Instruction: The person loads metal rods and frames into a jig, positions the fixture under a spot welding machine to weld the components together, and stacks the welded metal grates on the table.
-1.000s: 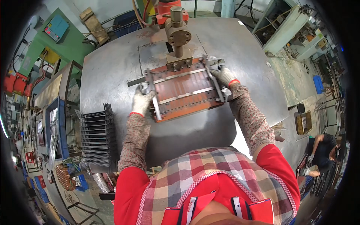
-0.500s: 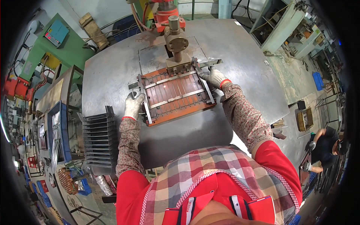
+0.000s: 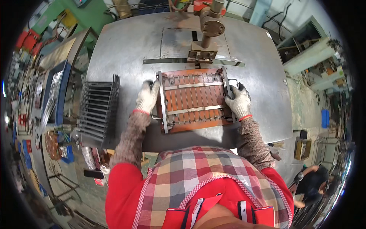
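A reddish-brown jig board [image 3: 194,95] lies on the steel table in front of me, with metal side rails and handle loops. A wire rack [image 3: 192,102] of thin parallel rods, crossed by two flat strips, rests in it. My left hand [image 3: 148,96], in a pale work glove, grips the jig's left side, fingers against the rail. My gloved right hand [image 3: 238,102] grips the right side by the handle loop, thumb at the rail. Just beyond the jig's far edge stands the machine's clamped metal head [image 3: 203,51], apart from the rack.
Left of the jig, a stack of dark wire racks [image 3: 99,108] stands on the steel table [image 3: 263,76]. A flat bar [image 3: 164,61] lies across behind the jig. Farther left is a blue tray [image 3: 55,95] of metal pieces. Another person [image 3: 312,183] works at lower right.
Both hands have drawn the jig with the wire rack toward me, out from under the machine head. It now sits squarer to my body. The view has shifted too.
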